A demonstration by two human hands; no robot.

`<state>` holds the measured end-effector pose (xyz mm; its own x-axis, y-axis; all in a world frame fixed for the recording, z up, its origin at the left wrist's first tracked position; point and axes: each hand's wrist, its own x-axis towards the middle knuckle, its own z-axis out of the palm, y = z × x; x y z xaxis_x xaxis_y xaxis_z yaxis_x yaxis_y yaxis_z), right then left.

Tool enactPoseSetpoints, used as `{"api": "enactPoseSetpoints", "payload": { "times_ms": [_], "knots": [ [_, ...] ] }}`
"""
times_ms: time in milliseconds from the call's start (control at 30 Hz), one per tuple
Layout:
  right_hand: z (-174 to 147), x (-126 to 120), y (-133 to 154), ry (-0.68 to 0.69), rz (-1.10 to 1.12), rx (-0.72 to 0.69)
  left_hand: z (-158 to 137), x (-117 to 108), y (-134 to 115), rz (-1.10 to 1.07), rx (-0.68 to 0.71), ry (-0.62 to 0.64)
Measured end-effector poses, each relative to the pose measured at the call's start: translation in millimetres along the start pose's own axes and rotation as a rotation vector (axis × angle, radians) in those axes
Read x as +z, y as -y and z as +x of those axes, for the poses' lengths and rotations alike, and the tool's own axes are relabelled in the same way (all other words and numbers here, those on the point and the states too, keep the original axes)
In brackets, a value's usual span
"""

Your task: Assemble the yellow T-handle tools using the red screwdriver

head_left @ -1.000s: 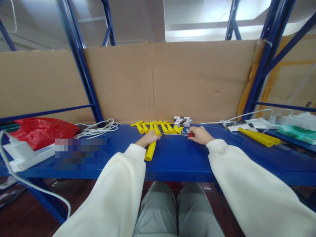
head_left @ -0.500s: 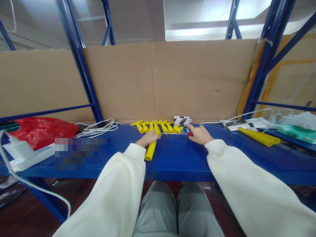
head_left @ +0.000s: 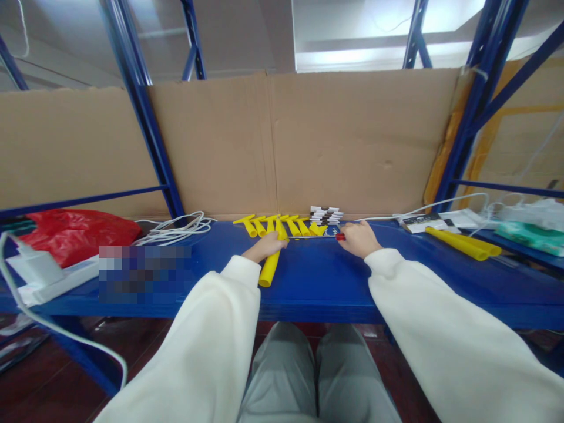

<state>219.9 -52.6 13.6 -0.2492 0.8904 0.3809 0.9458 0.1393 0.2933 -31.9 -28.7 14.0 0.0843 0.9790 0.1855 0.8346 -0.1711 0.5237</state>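
The yellow T-shaped piece is judged to be light, given its tube-like body; its wall is probably stiff, smooth plastic, not easily broken but liable to turn if loosely gripped. It is best held around the tube, close to the crosspiece. The red-handled tool, slim and presumably rigid, is best taken by its handle, since little purchase is offered by the thin shaft.

The T-shaped piece is placed on the blue desk, left of the stack of white-and-dark strips and nearer the wearer. Its upper part is clasped by the left hand. The tool's handle is gripped by the right hand, nearer the wearer than the stack, by its right edge. The shaft is pointed leftward; whether the piece is touched by its tip cannot be told. Similar yellow pieces are lined up left of the stack.
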Motion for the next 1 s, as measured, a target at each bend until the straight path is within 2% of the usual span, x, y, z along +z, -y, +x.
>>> {"api": "enactPoseSetpoints", "payload": {
  "times_ms": [133, 433, 567, 800, 1000],
  "knots": [
    [-0.4, -0.1, -0.7, 0.036, -0.016, 0.052, 2.6, 1.0, 2.4, 0.016, 0.0, 0.041],
    [-0.5, -1.6, -0.8, -0.015, 0.074, -0.017, 4.9, 0.0, 5.7, 0.03, 0.025, 0.03],
    [-0.4, -1.9, -2.2, 0.01, 0.085, -0.046, 3.1, -1.1, 4.0, 0.034, 0.021, 0.024],
    [-1.0, -0.8, -2.5, 0.084, 0.097, 0.063, 0.6, -2.6, 1.4, 0.044, -0.002, 0.036],
    [-0.2, 0.8, -3.2, 0.067, 0.138, 0.001, 0.4, -2.3, 1.6, 0.035, -0.002, 0.051]
  ]
}}
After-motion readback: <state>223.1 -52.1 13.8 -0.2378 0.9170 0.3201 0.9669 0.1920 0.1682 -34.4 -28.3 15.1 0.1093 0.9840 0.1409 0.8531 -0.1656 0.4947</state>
